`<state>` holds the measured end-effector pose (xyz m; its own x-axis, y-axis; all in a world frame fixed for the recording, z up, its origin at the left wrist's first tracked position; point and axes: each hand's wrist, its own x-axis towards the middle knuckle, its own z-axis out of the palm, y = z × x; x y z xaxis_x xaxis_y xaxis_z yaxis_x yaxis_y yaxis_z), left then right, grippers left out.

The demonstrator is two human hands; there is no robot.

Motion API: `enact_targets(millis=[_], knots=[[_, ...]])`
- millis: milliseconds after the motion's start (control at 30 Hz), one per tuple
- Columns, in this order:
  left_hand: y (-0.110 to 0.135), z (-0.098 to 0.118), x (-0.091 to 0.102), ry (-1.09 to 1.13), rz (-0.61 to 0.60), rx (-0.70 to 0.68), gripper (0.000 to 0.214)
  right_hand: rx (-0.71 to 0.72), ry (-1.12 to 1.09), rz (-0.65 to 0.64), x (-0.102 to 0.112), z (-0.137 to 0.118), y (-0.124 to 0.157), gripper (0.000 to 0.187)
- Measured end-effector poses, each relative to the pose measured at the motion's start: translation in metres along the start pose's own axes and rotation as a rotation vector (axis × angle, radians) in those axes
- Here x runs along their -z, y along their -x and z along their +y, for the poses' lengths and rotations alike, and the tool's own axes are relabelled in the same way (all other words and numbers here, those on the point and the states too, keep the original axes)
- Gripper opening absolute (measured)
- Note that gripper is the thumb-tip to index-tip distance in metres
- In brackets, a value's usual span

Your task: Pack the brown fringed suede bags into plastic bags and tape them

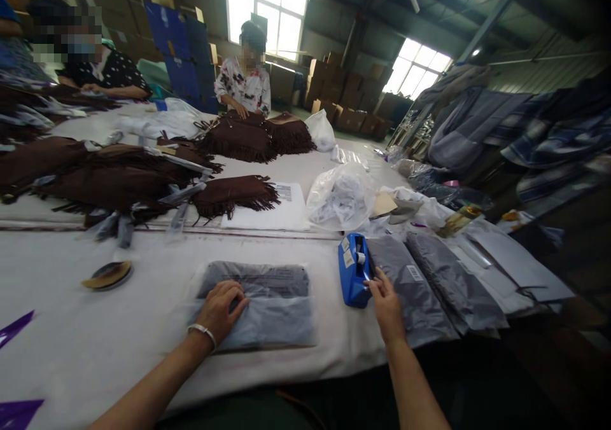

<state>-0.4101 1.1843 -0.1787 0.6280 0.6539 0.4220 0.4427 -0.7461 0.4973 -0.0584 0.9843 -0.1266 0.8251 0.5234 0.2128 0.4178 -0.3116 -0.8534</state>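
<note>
A clear plastic bag with folded dark grey fabric inside, the bagged garment (pixel 272 319), lies flat before me. My left hand (pixel 223 309), with a bracelet at the wrist, rests on it with bent fingers. Something dark shows between thumb and fingers; I cannot make out what. To the right stands a blue tape dispenser (pixel 353 274) with a roll of tape (pixel 361 258). At its front end my right hand (pixel 386 299) pinches the end of the tape, thumb and fingers together. Beside it lie two more dark bagged garments (pixel 413 296) (pixel 453 277).
Brown fringed bags (pixel 233 198) lie in piles across the table (pixel 143 328). A round dark-and-tan piece (pixel 109 276) sits at left. Beyond the dispenser are a clear bag of white scraps (pixel 341 194) and a bottle (pixel 461 219). Two people work opposite.
</note>
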Motion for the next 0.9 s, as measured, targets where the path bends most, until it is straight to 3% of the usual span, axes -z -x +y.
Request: enact_targets(millis=[133,267,367,400,467,567,633,700,767,900], knots=[[0.003,0.005,0.003,0.01,0.003,0.035,0.013,-0.003,0.021,0.137,-0.003,0.003,0.03,0.058],[0.005,0.008,0.005,0.026,-0.007,0.085,0.01,-0.046,0.254,0.178,0.01,0.02,0.043,0.066],[0.007,0.008,0.006,0.034,-0.023,0.114,0.009,0.074,0.332,0.169,0.011,0.006,0.039,0.066],[0.007,0.008,0.006,0.035,-0.027,0.117,0.009,0.14,0.32,0.089,0.006,-0.007,0.039,0.064],[0.008,0.009,0.006,0.033,-0.032,0.121,0.009,0.27,0.24,-0.235,-0.015,-0.04,0.04,0.061],[0.008,0.009,0.006,0.023,-0.029,0.128,0.01,0.428,0.125,-0.848,-0.069,-0.09,0.044,0.062],[0.008,0.009,0.007,0.021,-0.031,0.128,0.01,0.57,0.208,-1.092,-0.107,-0.113,0.044,0.063],[0.008,0.009,0.007,0.018,-0.036,0.131,0.009,0.696,0.389,-1.187,-0.139,-0.122,0.04,0.069],[0.009,0.009,0.008,0.01,-0.044,0.134,0.008,0.754,0.532,-1.19,-0.161,-0.123,0.036,0.077],[0.009,0.01,0.009,0.001,-0.047,0.131,0.009,0.747,0.589,-1.143,-0.173,-0.113,0.029,0.082]])
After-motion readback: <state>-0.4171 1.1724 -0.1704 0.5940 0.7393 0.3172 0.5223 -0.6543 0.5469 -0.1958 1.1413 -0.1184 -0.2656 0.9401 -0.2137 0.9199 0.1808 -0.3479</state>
